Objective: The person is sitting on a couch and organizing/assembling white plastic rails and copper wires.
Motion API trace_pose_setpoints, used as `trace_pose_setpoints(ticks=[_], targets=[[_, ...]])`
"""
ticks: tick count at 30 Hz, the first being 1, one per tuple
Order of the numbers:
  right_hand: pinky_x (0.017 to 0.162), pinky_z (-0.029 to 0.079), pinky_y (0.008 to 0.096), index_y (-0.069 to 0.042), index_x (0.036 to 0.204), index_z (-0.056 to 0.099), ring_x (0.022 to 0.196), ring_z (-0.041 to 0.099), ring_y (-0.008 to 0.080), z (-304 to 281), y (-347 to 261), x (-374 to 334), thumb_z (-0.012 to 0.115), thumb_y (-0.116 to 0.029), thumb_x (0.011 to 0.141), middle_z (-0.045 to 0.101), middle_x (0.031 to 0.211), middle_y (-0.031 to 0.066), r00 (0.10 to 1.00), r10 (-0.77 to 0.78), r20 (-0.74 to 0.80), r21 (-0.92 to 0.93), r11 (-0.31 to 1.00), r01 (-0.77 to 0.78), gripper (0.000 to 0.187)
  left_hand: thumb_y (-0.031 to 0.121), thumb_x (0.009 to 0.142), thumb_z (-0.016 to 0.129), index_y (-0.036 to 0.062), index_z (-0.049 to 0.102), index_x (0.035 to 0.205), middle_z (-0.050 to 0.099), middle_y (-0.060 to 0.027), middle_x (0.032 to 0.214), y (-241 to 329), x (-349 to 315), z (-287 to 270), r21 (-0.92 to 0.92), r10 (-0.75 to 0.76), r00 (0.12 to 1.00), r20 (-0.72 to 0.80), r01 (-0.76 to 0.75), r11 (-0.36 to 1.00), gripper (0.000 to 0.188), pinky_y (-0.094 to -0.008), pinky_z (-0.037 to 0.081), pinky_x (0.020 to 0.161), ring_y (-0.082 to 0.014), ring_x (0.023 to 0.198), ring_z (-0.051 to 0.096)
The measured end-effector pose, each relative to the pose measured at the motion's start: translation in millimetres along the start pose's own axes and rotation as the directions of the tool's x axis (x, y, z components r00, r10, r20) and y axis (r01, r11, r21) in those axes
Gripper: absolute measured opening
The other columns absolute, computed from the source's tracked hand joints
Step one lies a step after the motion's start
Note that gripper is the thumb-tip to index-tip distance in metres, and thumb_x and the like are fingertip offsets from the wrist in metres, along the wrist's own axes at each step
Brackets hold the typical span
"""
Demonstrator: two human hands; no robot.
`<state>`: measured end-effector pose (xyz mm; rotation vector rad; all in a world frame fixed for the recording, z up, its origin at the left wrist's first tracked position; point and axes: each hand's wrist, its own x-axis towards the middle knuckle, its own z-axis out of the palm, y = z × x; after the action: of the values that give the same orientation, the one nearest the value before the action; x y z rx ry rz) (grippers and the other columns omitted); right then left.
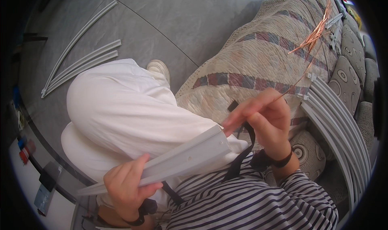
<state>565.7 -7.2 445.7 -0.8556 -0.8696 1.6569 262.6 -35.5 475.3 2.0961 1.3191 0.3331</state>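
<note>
My left hand [126, 185] is wrapped around a long pale grey metal or plastic profile strip [186, 155], which lies slantwise across my lap. Small holes show near the strip's wide right end. At that end's upper corner are the fingertips of my right hand [264, 123], with thumb and fingers closed together. A thin copper wire [300, 79] runs out of the right hand toward the upper right. Its tip at the strip's corner is mostly hidden by my fingers.
Loose copper wires [315, 38] lie on the quilted sofa cover [258, 56]. A stack of similar grey strips [339, 121] rests at the right beside patterned cushions [351, 78]. More strips [87, 62] lie on the grey floor [161, 11], past my knees.
</note>
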Motion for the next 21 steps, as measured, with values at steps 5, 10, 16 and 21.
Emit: trace_pose_setpoints(ticks=[5,10,16,21], targets=[[0.081,0.057,0.0399,0.008,0.099,0.053,0.089,0.068,0.0306,-0.7,-5.6,2.5,0.053,0.006,0.090,0.065,0.097,0.0248,0.997,0.065,-0.031,-0.015,0.998,-0.065,0.009,0.051,0.078,0.065,-0.0040,0.065,0.098,0.063,-0.0128,0.074,-0.5,1.7,-0.3,-0.007,0.008,1.000,-0.001,-0.008,1.000,0.059,-0.0329,0.045,0.050,-0.0276,0.058,0.059],[0.078,0.057,0.0357,0.008,0.098,0.055,0.089,0.068,0.0273,-2.2,-0.9,4.4,0.058,0.004,0.088,0.066,0.096,0.0233,0.994,0.101,-0.045,-0.044,0.994,-0.103,0.010,0.050,0.076,0.067,-0.0035,0.065,0.099,0.062,-0.0122,0.073,-1.2,0.3,1.4,-0.007,0.019,1.000,-0.008,-0.019,1.000,0.058,-0.0334,0.044,0.050,-0.0275,0.057,0.058],[0.079,0.057,0.0334,0.008,0.097,0.055,0.090,0.068,0.0249,-1.0,-0.7,3.5,0.058,0.004,0.089,0.067,0.096,0.0225,0.987,0.133,-0.094,-0.092,0.986,-0.141,0.010,0.046,0.073,0.070,-0.0035,0.064,0.099,0.061,-0.0117,0.072,1.5,2.7,2.8,0.031,0.001,1.000,-0.011,-0.001,1.000,0.057,-0.0337,0.043,0.049,-0.0274,0.057,0.056],[0.080,0.056,0.0325,0.007,0.097,0.055,0.091,0.068,0.0232,0.8,3.1,1.6,0.058,0.002,0.090,0.067,0.097,0.0220,0.988,0.127,-0.086,-0.093,0.986,-0.135,0.009,0.045,0.072,0.070,-0.0034,0.064,0.099,0.059,-0.0112,0.071,0.8,2.4,3.5,0.019,0.001,1.000,-0.017,-0.001,1.000,0.056,-0.0337,0.042,0.049,-0.0268,0.056,0.055]])
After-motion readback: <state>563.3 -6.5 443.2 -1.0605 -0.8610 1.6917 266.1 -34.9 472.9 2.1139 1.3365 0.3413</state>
